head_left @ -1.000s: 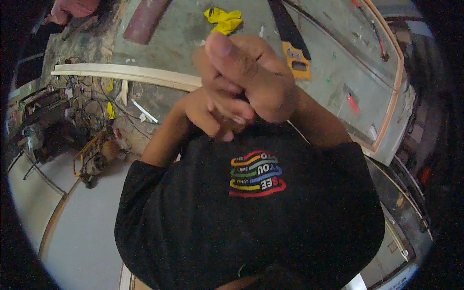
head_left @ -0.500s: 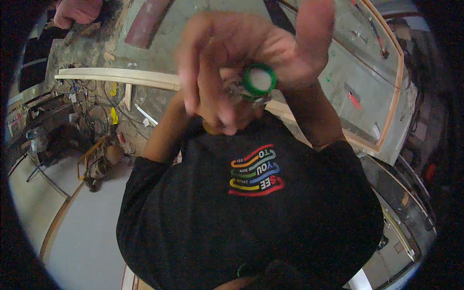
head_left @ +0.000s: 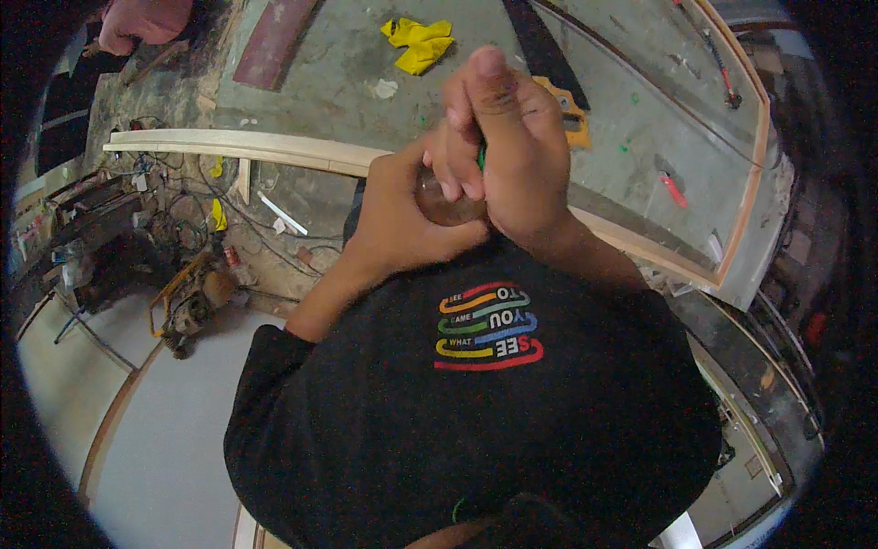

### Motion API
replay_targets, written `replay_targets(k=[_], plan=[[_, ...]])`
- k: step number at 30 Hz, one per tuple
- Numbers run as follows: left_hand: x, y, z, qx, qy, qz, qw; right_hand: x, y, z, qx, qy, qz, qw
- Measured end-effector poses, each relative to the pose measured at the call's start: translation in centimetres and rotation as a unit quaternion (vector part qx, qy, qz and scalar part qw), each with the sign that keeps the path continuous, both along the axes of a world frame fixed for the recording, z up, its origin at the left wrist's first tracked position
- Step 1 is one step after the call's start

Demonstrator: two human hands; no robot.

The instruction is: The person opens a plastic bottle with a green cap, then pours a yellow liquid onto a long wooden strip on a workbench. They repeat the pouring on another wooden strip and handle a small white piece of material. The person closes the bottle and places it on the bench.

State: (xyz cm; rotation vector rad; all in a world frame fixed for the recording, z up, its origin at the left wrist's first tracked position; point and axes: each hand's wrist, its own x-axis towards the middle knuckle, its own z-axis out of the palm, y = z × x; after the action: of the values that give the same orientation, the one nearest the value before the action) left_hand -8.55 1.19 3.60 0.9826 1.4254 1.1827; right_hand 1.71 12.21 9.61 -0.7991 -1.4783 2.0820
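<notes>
My left hand (head_left: 393, 215) is closed round a clear bottle (head_left: 445, 203), held close in front of my black shirt. Over the top of it, my right hand (head_left: 517, 146) is closed, its fingers curled and its thumb pointing away from me. A sliver of a green bottle cap (head_left: 482, 156) shows between the right fingers; the rest of it is hidden by them. Most of the bottle's body is also covered by my hands, so how full it is cannot be seen.
Beyond my hands lies a greenish panel holding yellow gloves (head_left: 421, 44), a yellow tool (head_left: 569, 114) and a red-handled tool (head_left: 672, 189). A pale wooden strip (head_left: 229, 142) crosses behind my arms. Cables and a dusty machine (head_left: 194, 302) are at left. Another person's pink sleeve (head_left: 146, 23) is far left.
My right hand has come down and closed over the bottle's top, hiding most of the green cap. My left hand now grips the bottle's side. The yellow gloves have come into sight.
</notes>
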Motion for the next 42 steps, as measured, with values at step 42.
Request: replay_targets(k=[42], plan=[[-0.8, 0.1, 1.8, -0.039, -0.029, 0.008, 0.999, 1.9, 4.3, 0.7, 0.222, 0.096, 0.033, 0.970]])
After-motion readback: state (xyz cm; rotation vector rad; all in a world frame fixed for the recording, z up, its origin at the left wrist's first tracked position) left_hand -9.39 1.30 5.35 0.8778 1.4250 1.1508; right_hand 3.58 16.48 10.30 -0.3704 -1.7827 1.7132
